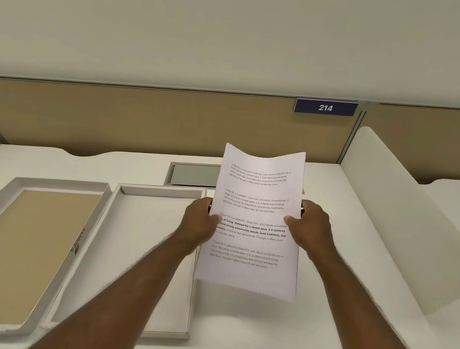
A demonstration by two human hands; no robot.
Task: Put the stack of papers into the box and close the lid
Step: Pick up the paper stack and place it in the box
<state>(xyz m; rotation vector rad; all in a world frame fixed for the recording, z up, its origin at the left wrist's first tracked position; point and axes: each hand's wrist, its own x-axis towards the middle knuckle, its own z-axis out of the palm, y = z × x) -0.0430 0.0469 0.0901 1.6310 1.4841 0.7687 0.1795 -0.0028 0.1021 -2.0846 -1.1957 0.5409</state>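
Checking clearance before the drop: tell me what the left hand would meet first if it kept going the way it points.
Probably the tan partition. The left hand points away over the open box; depth is unclear.

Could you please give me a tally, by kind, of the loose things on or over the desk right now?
Paper stacks: 1, the stack of papers, held up by the left hand and right hand
Open box trays: 1, the white box
Lids: 1, the lid with its tan inside up
Total: 3
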